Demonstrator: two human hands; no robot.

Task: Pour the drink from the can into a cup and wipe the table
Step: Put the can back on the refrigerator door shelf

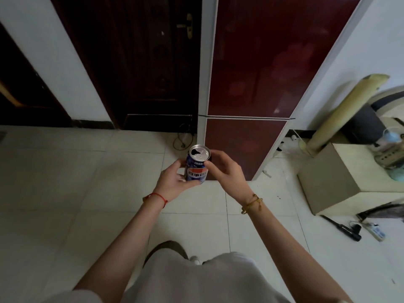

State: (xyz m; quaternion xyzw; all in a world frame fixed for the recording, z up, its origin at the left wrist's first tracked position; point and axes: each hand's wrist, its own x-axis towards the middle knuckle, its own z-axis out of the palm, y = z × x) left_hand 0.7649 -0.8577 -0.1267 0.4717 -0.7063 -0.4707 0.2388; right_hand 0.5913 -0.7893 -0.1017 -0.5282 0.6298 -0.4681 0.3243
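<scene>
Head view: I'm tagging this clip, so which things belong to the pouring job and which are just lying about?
Job:
can, already open
left hand, holding the can
right hand, fingers at its top

Lying about:
fridge
door
box
power strip

Dark red fridge point(247, 84) ahead, dark door point(153, 62) to its left; power strip point(377, 231) on tile floor point(65, 182) at right.

The can's point(196, 166) lower left side is hidden behind the left hand point(172, 182); its label lettering is blurred.
</scene>
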